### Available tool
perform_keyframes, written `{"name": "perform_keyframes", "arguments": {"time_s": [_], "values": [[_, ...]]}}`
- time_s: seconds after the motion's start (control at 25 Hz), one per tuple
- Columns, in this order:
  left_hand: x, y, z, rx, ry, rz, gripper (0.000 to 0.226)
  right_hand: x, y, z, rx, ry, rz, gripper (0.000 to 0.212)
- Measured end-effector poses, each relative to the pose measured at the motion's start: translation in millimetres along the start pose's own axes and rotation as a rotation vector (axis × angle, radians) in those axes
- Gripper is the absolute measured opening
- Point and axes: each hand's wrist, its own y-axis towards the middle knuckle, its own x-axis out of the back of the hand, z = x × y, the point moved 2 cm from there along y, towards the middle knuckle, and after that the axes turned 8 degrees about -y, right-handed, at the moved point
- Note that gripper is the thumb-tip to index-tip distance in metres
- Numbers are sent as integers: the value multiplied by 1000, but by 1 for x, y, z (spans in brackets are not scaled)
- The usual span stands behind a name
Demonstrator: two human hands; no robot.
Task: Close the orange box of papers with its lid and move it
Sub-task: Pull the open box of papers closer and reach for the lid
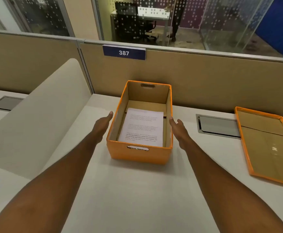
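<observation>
Open orange box (pixel 139 153) of papers (pixel 143 126) between left hand (pixel 103 122) and right hand (pixel 177 126), fingers extended, gripping nothing; lid (pixel 270 145) lies well apart, rightward.

An open orange box (pixel 139 153) sits on the desk (pixel 137 199). White papers (pixel 142 127) lie flat inside it. The left hand (pixel 103 122) is flat and open, just beside the left wall. The right hand (pixel 177 126) is open too, by the right wall. The lid (pixel 270 145) lies upside down, well apart on the right. A blue sign (pixel 124 52) says 387.
</observation>
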Motion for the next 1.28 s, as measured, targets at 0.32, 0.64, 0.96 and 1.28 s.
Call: {"name": "perform_keyframes", "arguments": {"time_s": [0.32, 0.64, 0.96, 1.28], "values": [[-19, 28, 13, -4, -100, 253, 37, -22, 20, 4, 3, 53, -26, 57], [-32, -12, 20, -36, -107, 243, 66, -5, -19, -7, 44, 44, -76, 46], [-60, -140, 52, -53, -96, 252, 56, 58, -111, -80, 14, 23, -117, 50], [-85, -235, 85, -77, -67, 244, 48, 92, -184, -153, -15, 8, -157, 51]]}}
